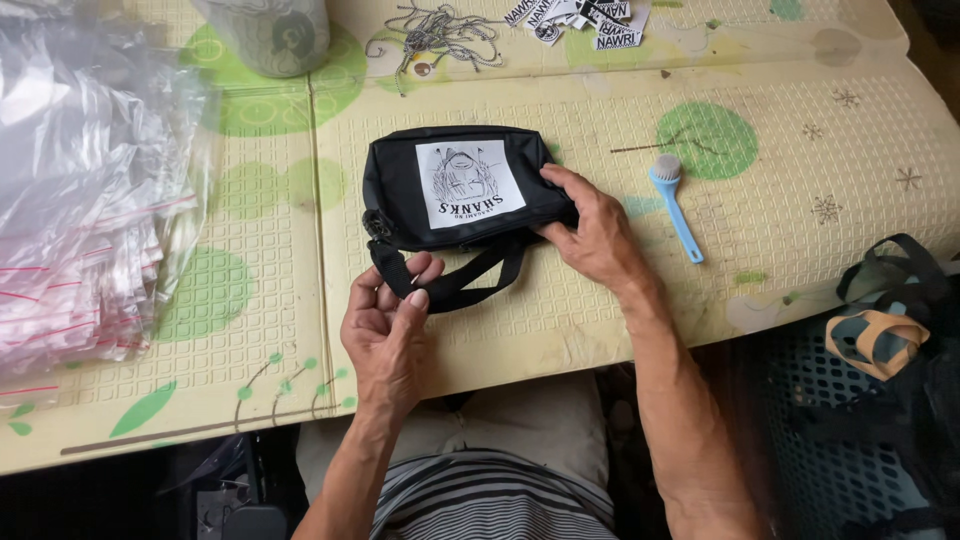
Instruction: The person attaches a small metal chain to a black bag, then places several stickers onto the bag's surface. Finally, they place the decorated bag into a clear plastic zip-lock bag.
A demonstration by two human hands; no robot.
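A small black pouch [400, 175] with a white printed patch [468, 182] lies flat on the yellow patterned mat [600, 130]. My left hand [388, 335] pinches the pouch's black strap [478, 275] near the front edge of the mat. My right hand [592, 232] presses on the pouch's right end, fingers over its lower right corner.
A stack of clear zip bags [85, 200] fills the left side. A blue brush [672, 200] lies to the right of the pouch. A patterned cup [268, 35], ball chains [440, 35] and black-and-white labels [585, 18] sit at the far edge. A basket with straps [880, 330] stands at lower right.
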